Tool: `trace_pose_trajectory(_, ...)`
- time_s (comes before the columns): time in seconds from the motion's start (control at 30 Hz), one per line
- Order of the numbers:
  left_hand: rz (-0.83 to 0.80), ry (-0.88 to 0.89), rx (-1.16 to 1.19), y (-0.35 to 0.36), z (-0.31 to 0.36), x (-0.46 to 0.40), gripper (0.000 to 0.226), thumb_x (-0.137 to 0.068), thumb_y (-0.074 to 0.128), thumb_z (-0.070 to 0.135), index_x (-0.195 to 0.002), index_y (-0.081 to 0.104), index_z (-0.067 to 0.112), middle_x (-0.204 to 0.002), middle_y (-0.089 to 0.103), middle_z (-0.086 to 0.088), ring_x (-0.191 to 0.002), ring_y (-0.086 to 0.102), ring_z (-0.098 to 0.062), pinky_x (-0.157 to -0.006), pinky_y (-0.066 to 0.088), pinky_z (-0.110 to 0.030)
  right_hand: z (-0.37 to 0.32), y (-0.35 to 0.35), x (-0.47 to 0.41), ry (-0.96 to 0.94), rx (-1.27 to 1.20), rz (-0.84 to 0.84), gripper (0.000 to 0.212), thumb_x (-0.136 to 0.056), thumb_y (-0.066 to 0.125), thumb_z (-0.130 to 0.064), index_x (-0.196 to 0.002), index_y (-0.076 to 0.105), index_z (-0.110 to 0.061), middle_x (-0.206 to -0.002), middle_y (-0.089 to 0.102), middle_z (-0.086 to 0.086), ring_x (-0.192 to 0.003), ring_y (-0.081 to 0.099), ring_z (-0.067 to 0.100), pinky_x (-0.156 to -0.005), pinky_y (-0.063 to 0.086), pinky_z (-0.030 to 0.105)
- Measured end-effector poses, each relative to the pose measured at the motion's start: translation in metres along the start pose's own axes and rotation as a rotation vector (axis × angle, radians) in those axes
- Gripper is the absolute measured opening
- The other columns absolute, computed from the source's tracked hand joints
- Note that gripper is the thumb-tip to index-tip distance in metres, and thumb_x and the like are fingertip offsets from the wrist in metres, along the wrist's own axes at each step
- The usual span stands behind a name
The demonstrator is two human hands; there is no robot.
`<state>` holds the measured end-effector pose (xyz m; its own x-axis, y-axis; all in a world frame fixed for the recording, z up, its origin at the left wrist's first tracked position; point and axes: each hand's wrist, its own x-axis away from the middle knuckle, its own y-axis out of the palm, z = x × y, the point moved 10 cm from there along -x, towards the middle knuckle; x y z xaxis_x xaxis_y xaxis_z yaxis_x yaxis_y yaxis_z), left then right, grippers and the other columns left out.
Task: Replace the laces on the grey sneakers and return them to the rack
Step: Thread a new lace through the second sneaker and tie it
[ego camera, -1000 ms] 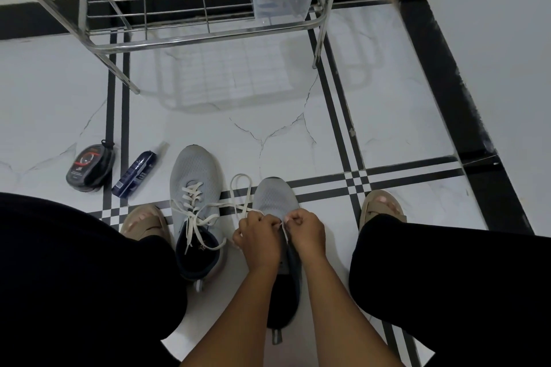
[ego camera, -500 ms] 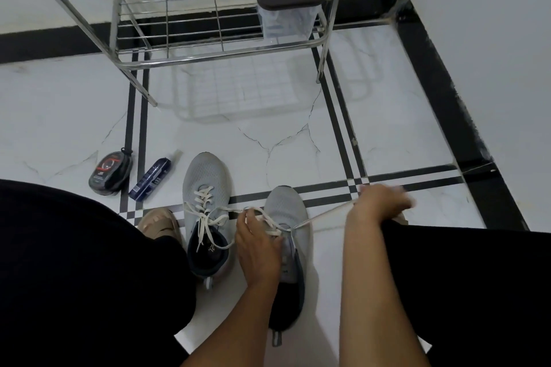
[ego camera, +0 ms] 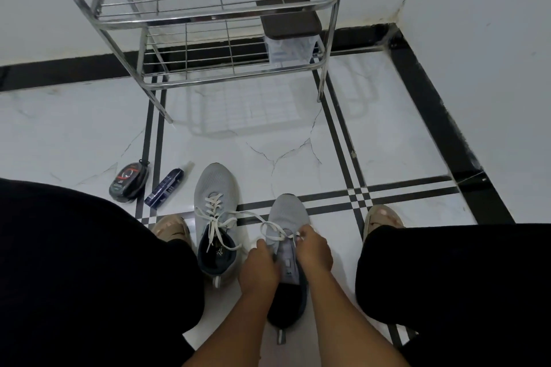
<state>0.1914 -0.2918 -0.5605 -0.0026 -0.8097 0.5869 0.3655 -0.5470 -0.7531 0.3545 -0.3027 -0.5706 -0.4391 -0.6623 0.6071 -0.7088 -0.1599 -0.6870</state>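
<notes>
Change since half a second ago: the right hand (ego camera: 314, 250), then flung out to the right with the lace pulled taut, is back over the shoe; the view has tipped up, so more of the rack shows.

Head view, sole view.

Item, right sneaker (ego camera: 287, 250): grey, on the white tiled floor (ego camera: 402, 143) between the person's knees. Long axis runs near to far, toe pointing away toward the rack, heel tab nearest the camera. Only the lowest eyelets appear threaded.

Item, white lace (ego camera: 272, 231): a loose loop lies over the shoe's forefoot, and one strand trails left to the other shoe.

Item, left hand (ego camera: 259, 267): fingers curled at the shoe's left eyelet edge; whether it pinches lace or upper, cannot tell.

Item, right hand: fingers curled, pinching the lace at the right eyelet row, just beyond the tongue.

Item, left sneaker (ego camera: 216, 217): grey, just beside the first, same heading, toe away. Laced, ends loose and untied.

Item, rack (ego camera: 208, 13): chrome wire, two tiers, against the wall well beyond the toes. A clear container with a dark lid (ego camera: 287, 30) sits on its lower tier.

Item, round black tin (ego camera: 128, 182) and small dark blue bottle (ego camera: 164, 188): on the floor left of the shoes.

Judgement: the step is threading the right shoe. The eyelets lie directly under both hands, which are about equally near; the next crossing travels up the long axis toward the heel.
</notes>
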Motion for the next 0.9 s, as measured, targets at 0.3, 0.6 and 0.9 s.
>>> trace_pose_trajectory(0.3, -0.02, -0.015, -0.058, 0.001, -0.011, -0.006, 0.019, -0.099, 0.035, 0.017, -0.113, 0.045, 0.009, -0.116, 0.062, -0.015, -0.108, 0.059, -0.031, -0.083, 0.046, -0.039, 0.072, -0.064, -0.002, 0.53, -1.202, 0.586, 0.024, -0.094, 0.043, -0.012, -0.101, 0.065, -0.005, -0.097, 0.065, 0.01, -0.091, 0.063, 0.03, -0.079, 0.052, 0.035)
trace_pose_trajectory(0.6, -0.019, 0.003, -0.008, -0.005, -0.004, 0.0, 0.023, -0.096, 0.039, 0.026, -0.114, 0.044, 0.012, -0.118, 0.061, -0.011, -0.109, 0.059, -0.032, -0.083, 0.047, -0.038, 0.061, -0.049, -0.001, 0.574, -0.985, 0.459, 0.046, -0.091, 0.058, -0.024, -0.128, 0.04, -0.004, -0.123, 0.057, 0.018, -0.107, 0.059, 0.039, -0.093, 0.05, 0.047)
trace_pose_trajectory(0.9, 0.002, 0.038, 0.12, -0.005, 0.005, -0.014, 0.036, -0.093, 0.05, 0.042, -0.117, 0.049, 0.015, -0.12, 0.051, -0.008, -0.109, 0.056, -0.028, -0.086, 0.045, -0.036, 0.026, 0.02, -0.005, 0.385, -0.626, -0.009, 0.013, -0.084, 0.063, -0.024, -0.074, 0.064, -0.015, -0.092, 0.07, 0.01, -0.089, 0.064, 0.029, -0.08, 0.05, 0.029)
